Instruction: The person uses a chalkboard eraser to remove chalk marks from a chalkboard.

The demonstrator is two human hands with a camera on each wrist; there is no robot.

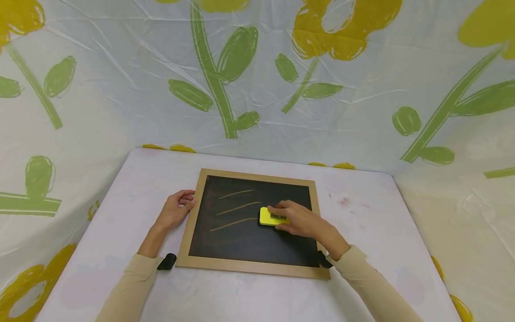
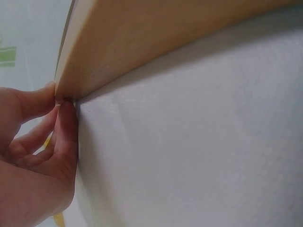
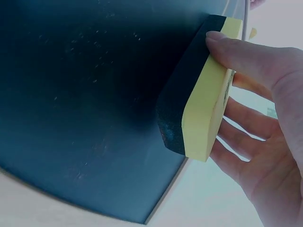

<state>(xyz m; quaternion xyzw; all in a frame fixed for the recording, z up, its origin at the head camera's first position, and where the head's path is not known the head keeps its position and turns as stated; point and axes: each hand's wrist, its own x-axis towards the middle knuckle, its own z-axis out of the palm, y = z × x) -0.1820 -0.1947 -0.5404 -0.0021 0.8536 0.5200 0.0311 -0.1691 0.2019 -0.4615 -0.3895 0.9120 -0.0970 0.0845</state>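
Note:
A small chalkboard [image 1: 249, 243] with a light wooden frame [image 1: 257, 267] lies on the table, slightly turned. Three thin tan strokes [image 1: 239, 208] slant across its left half. The right hand [image 1: 299, 219] grips a yellow and black board eraser [image 1: 264, 216] over the middle of the board. In the right wrist view, the thumb lies along one side of the eraser [image 3: 203, 104], its dark felt facing the board. At the frame's left side, the left hand [image 1: 177, 208] pinches the wooden edge [image 2: 113, 47] between thumb and fingertip, as the left wrist view shows.
The board lies on a pale, faintly patterned tabletop [image 1: 374, 250]. White cloth [image 1: 141, 89] printed with yellow flowers and green stems hangs behind and at both sides. A black wrist-worn piece [image 1: 166, 262] sits by the left sleeve, near the frame's lower left corner.

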